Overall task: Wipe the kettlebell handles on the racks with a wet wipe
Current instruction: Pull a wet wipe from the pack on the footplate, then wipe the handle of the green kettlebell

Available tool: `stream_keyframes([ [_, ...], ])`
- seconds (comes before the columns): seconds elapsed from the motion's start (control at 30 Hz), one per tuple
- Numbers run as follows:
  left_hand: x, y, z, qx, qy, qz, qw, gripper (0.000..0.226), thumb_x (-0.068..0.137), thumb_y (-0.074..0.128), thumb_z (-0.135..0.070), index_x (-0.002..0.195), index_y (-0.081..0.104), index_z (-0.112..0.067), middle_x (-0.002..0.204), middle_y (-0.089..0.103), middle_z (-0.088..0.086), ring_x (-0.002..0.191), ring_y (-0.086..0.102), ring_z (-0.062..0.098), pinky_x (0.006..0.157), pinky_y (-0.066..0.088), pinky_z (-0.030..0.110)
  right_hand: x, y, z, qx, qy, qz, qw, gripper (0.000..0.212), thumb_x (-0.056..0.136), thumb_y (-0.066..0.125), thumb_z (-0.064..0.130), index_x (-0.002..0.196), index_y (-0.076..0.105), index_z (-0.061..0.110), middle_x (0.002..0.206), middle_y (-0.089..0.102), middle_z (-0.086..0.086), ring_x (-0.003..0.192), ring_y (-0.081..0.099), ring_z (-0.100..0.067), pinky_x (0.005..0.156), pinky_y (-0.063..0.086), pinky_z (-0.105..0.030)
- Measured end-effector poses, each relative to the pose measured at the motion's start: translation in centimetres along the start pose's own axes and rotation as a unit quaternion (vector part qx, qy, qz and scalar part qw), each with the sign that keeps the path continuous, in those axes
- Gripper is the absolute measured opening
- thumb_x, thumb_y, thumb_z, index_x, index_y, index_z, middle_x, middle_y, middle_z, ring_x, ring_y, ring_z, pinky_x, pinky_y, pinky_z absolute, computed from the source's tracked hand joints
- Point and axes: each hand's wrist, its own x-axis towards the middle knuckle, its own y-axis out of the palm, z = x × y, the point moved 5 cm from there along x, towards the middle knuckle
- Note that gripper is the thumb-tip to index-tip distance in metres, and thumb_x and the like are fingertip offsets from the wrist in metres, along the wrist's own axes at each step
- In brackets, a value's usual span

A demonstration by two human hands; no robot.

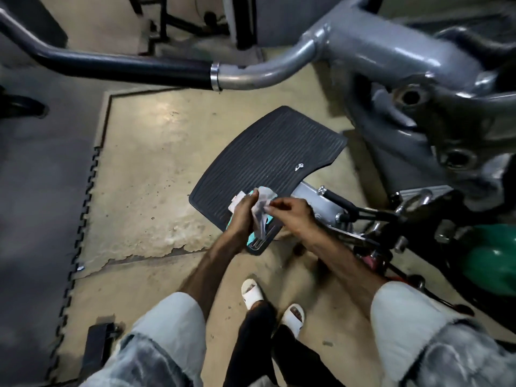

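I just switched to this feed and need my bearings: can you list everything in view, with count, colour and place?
wet wipe: one, white, pulled out between the two hands
wipe packet: one, teal and white, in the left hand
footplate: one, black ribbed, centre, above the floor
key-like metal bit: one, silver, lying on the footplate
machine frame: one, grey, top and right
machine handle: one, black grip, upper left
green rounded object: one, right edge, blurred
floor: tan, worn, dark mats at left
slippers: two, white, bottom centre
left hand: grips the packet
right hand: pinches the wipe
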Motion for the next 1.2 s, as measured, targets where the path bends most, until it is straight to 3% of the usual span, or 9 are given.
stream_keyframes([
  [0.23, -8.4, 4.0, -1.2, 0.108, 0.131, -0.017, 0.985, 0.022, 0.088, 0.063, -0.032, 0.096, 0.062, -0.012, 0.094, 0.068, 0.008, 0.086, 0.067, 0.026, 0.078, 0.055, 0.047, -10.2, -6.7, 2.2, 0.031, -0.033, -0.148, 0.988, 0.010, 0.077, 0.073, 0.031, 0.070, 0.067, 0.034, 0.070, 0.067, 0.015, 0.071, 0.062, -0.008, 0.074, 0.053, -0.033],
  [0.5, -16.8, 11.2, 1.1, 0.226, 0.162, 0.196, 0.940, 0.030, 0.088, 0.062, -0.037, 0.086, 0.071, -0.008, 0.075, 0.069, 0.000, 0.065, 0.061, -0.001, 0.066, 0.048, 0.020, -21.7, -11.9, 0.9, 0.046, -0.036, -0.225, 0.973, 0.014, 0.085, 0.067, 0.014, 0.084, 0.068, 0.028, 0.081, 0.071, 0.006, 0.075, 0.064, -0.008, 0.071, 0.052, -0.026],
  [0.6, -19.0, 13.1, 2.5, 0.237, 0.173, 0.218, 0.931, 0.034, 0.081, 0.064, -0.051, 0.079, 0.073, -0.019, 0.071, 0.068, -0.008, 0.070, 0.059, 0.008, 0.071, 0.047, 0.031, -26.6, -14.1, -0.5, 0.105, -0.028, -0.292, 0.950, 0.011, 0.087, 0.065, 0.013, 0.087, 0.068, 0.023, 0.081, 0.069, 0.008, 0.073, 0.062, -0.004, 0.066, 0.049, -0.021],
  [0.7, -21.2, 14.9, 3.1, 0.176, 0.145, 0.210, 0.951, 0.027, 0.091, 0.059, -0.034, 0.070, 0.066, -0.017, 0.058, 0.062, -0.010, 0.058, 0.056, 0.006, 0.056, 0.046, 0.019, -31.4, -16.1, -2.1, 0.185, 0.010, -0.363, 0.913, 0.005, 0.088, 0.063, 0.013, 0.088, 0.068, 0.012, 0.076, 0.066, 0.002, 0.065, 0.057, -0.007, 0.058, 0.046, -0.021],
  [0.87, -25.6, 19.8, 3.1, 0.203, 0.190, 0.260, 0.925, 0.030, 0.094, 0.053, -0.034, 0.076, 0.062, -0.012, 0.072, 0.056, 0.001, 0.068, 0.051, 0.011, 0.056, 0.044, 0.021, -37.7, -19.4, -5.4, 0.213, 0.087, -0.473, 0.851, 0.010, 0.082, 0.068, 0.032, 0.090, 0.065, 0.027, 0.087, 0.070, 0.005, 0.082, 0.067, -0.017, 0.077, 0.057, -0.035],
  [0.97, -28.0, 23.6, 2.6, 0.327, 0.344, 0.258, 0.841, 0.037, 0.094, 0.052, -0.040, 0.070, 0.059, -0.013, 0.062, 0.052, -0.003, 0.060, 0.045, 0.010, 0.055, 0.035, 0.021, -38.4, -20.5, -6.5, 0.337, 0.099, -0.429, 0.832, 0.023, 0.083, 0.063, 0.045, 0.090, 0.069, 0.023, 0.087, 0.072, 0.000, 0.079, 0.068, -0.022, 0.080, 0.058, -0.043],
  [1.07, -30.3, 28.1, 3.4, 0.458, 0.468, 0.296, 0.695, 0.034, 0.094, 0.049, -0.043, 0.072, 0.062, -0.020, 0.066, 0.063, -0.008, 0.062, 0.058, 0.006, 0.057, 0.044, 0.019, -38.4, -22.0, -6.0, 0.547, 0.080, -0.293, 0.780, 0.044, 0.095, 0.052, 0.047, 0.094, 0.070, 0.007, 0.090, 0.070, -0.014, 0.074, 0.068, -0.026, 0.077, 0.056, -0.039],
  [1.17, -32.6, 32.5, 5.7, 0.508, 0.570, 0.384, 0.519, 0.026, 0.096, 0.050, -0.031, 0.086, 0.072, -0.022, 0.079, 0.068, -0.005, 0.073, 0.062, 0.011, 0.073, 0.046, 0.032, -38.3, -25.1, -7.2, 0.602, 0.052, -0.256, 0.755, 0.058, 0.086, 0.060, 0.058, 0.091, 0.070, 0.001, 0.083, 0.068, -0.015, 0.073, 0.066, -0.026, 0.070, 0.056, -0.032],
  [1.2, -32.8, 33.1, 5.8, 0.511, 0.575, 0.387, 0.509, 0.026, 0.096, 0.051, -0.028, 0.087, 0.073, -0.018, 0.082, 0.069, -0.003, 0.076, 0.061, 0.013, 0.077, 0.044, 0.032, -38.2, -25.8, -7.7, 0.603, 0.044, -0.255, 0.754, 0.056, 0.083, 0.065, 0.056, 0.092, 0.071, 0.001, 0.082, 0.065, -0.012, 0.069, 0.064, -0.022, 0.064, 0.052, -0.026],
])
